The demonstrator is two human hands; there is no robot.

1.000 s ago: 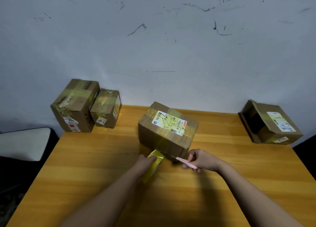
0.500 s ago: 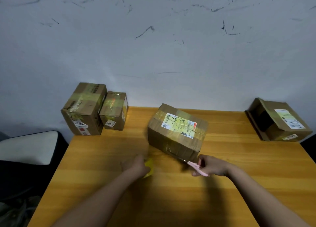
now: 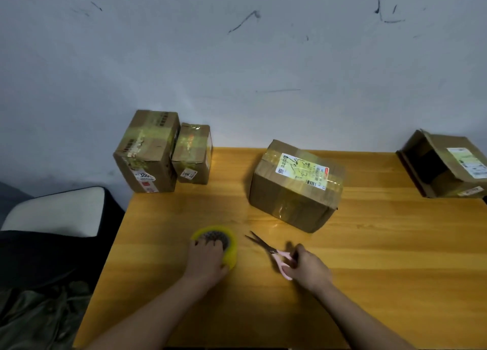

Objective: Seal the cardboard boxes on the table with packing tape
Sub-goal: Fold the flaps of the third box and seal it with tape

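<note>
Boxes: four — two [image 3: 147, 152] [image 3: 194, 154] touching at the table's far left corner, one [image 3: 295, 189] in the middle, one [image 3: 445, 165] at the far right
Sealed boxes: three
Open boxes: one — the far-right one, lying on its side
Tape rolls: one [image 3: 229, 240], yellow
Scissors: one pair [image 3: 266, 249], pink handles
Hands: two, left [image 3: 207, 257] and right [image 3: 308, 268]
Tables: one [image 3: 382, 257]
Labels seen on boxes: six

Tape roll [image 3: 228, 247]: yellow, dark mesh-patterned core. Scissors [image 3: 274, 252]: pink handles, dark blades. Table [image 3: 369, 257]: orange-brown wood grain. Middle box [image 3: 292, 191]: brown, white-green label. Wall [image 3: 237, 59]: pale grey, dark scuffs.
</note>
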